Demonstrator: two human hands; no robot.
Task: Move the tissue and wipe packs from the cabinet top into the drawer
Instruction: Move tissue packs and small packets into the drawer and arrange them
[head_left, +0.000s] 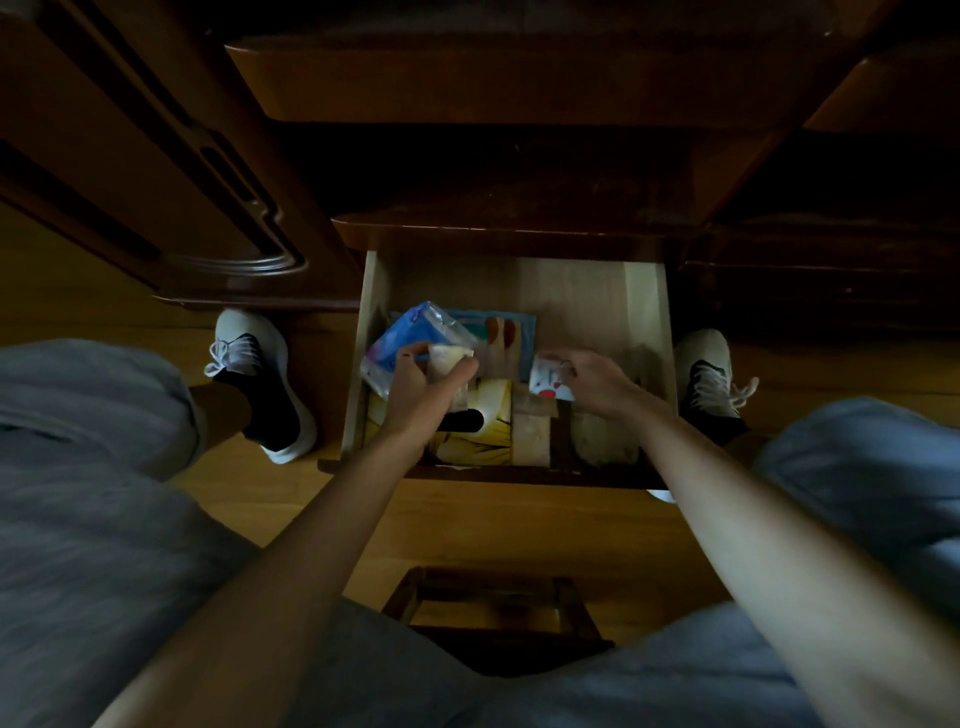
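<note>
Drawer (644, 312) stands pulled open between the feet, already crowded. Left hand (415, 389) grasps a blue pack (410, 332) at its left side, likely fitting it in; right hand (592, 379) pinches a small white pack (545, 382) right of it, over the drawer's middle.

both arms stretched forward and down | left hand (421, 384) fingers curled in a grip | right hand (592, 382) fingers pinched together | hands apart, forearms bare
</note>
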